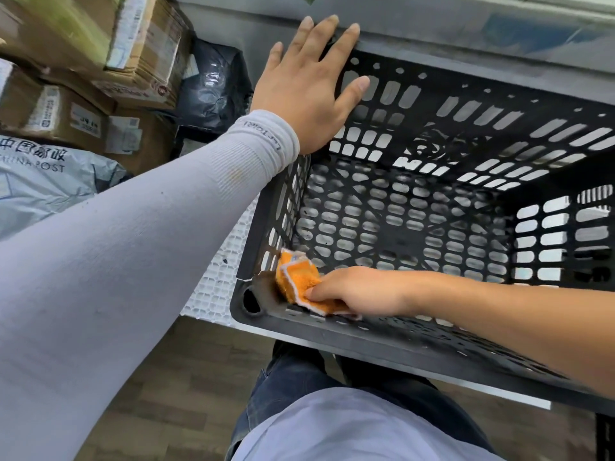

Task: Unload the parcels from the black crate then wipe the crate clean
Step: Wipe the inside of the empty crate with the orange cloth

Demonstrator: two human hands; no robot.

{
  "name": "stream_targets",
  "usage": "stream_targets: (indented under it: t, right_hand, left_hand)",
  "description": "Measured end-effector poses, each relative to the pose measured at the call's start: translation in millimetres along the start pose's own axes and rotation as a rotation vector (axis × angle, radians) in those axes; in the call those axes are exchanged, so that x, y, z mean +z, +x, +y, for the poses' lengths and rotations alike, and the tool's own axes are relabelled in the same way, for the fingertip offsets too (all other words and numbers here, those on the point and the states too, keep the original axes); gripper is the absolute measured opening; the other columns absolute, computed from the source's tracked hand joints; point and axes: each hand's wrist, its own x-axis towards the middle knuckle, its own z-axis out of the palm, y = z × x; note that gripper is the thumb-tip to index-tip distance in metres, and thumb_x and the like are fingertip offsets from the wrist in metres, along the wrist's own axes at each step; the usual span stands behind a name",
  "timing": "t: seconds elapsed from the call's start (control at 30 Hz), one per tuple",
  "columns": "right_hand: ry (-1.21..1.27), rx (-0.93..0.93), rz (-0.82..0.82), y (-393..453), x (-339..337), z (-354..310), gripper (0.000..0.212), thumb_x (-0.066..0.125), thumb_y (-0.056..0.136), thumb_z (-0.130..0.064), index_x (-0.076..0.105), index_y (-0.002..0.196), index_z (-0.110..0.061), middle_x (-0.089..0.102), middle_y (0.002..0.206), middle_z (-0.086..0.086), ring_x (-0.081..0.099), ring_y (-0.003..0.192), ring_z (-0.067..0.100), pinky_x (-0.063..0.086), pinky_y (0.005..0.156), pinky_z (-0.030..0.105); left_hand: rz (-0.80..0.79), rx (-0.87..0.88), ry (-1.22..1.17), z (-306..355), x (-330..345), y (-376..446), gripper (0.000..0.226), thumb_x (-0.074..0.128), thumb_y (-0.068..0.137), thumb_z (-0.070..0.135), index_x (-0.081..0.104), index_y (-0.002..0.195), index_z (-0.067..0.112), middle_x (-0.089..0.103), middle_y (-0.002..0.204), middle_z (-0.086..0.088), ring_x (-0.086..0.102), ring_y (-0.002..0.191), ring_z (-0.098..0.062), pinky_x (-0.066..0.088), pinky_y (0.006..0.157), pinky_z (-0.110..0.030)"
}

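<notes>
The black perforated crate (pixel 416 227) stands in front of me with nothing inside it. My left hand (pixel 306 91), in a grey sleeve, lies flat with straight fingers on the crate's far left corner. My right hand (pixel 359 291) holds an orange cloth (pixel 296 281) against the inside of the near left corner. Cardboard parcels (pixel 60 111) and a grey postal bag (pixel 43 181) are piled to the left of the crate. A black plastic parcel (pixel 213 84) leans behind them.
The crate sits on a white gridded board (pixel 216 284) at a table edge. A grey wall ledge (pixel 466 38) runs just behind the crate. Wooden floor (pixel 166 377) and my legs show below.
</notes>
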Motion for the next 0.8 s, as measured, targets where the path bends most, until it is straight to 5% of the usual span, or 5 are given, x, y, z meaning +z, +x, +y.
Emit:
stream_targets:
  t: [0.13, 0.23, 0.33, 0.47, 0.8]
  right_hand:
    - [-0.163, 0.076, -0.058, 1.7, 7.2, 2.0, 0.054, 0.058, 0.088, -0.073, 0.069, 0.088, -0.02, 0.062, 0.059, -0.023, 0.05, 0.074, 0.009, 0.041, 0.066, 0.023]
    - [-0.277, 0.084, -0.097, -9.3, 5.6, 0.7, 0.064, 0.029, 0.104, -0.061, 0.068, 0.11, -0.011, 0.061, 0.085, -0.005, 0.05, 0.075, 0.014, 0.04, 0.067, 0.02]
    - [-0.104, 0.046, -0.075, -25.8, -0.9, 0.6, 0.031, 0.034, 0.111, -0.013, 0.056, 0.13, -0.003, 0.058, 0.121, 0.015, 0.053, 0.108, 0.03, 0.04, 0.097, 0.037]
    - [-0.146, 0.047, -0.161, 0.5, 4.8, -11.8, 0.028, 0.04, 0.1, -0.042, 0.048, 0.085, -0.02, 0.049, 0.085, 0.004, 0.041, 0.077, 0.021, 0.035, 0.073, 0.035]
    - [0.08, 0.283, 0.035, 64.4, 17.3, 21.2, 0.027, 0.028, 0.111, -0.01, 0.051, 0.122, -0.002, 0.051, 0.129, 0.02, 0.051, 0.118, 0.033, 0.039, 0.095, 0.035]
  left_hand:
    - [0.005, 0.002, -0.005, -0.4, 0.0, -0.2, 0.068, 0.027, 0.105, 0.061, 0.016, 0.165, 0.029, 0.011, 0.173, 0.0, 0.003, 0.16, -0.025, 0.008, 0.128, -0.054]
    - [0.005, 0.0, -0.012, -0.8, -0.2, -0.3, 0.068, 0.028, 0.106, 0.061, 0.016, 0.165, 0.029, 0.011, 0.173, -0.001, 0.003, 0.16, -0.025, 0.008, 0.128, -0.054]
    - [0.003, 0.001, -0.007, -1.9, 0.4, -0.8, 0.069, 0.028, 0.105, 0.061, 0.016, 0.165, 0.029, 0.01, 0.173, -0.001, 0.003, 0.16, -0.025, 0.007, 0.128, -0.054]
    - [0.011, -0.001, -0.001, -2.2, 1.5, -0.9, 0.07, 0.028, 0.105, 0.061, 0.015, 0.165, 0.029, 0.011, 0.173, 0.0, 0.003, 0.16, -0.025, 0.007, 0.128, -0.053]
    - [0.031, -0.012, 0.019, -3.6, 3.9, 0.7, 0.069, 0.027, 0.104, 0.062, 0.015, 0.165, 0.031, 0.014, 0.172, 0.0, 0.007, 0.16, -0.026, 0.009, 0.128, -0.052]
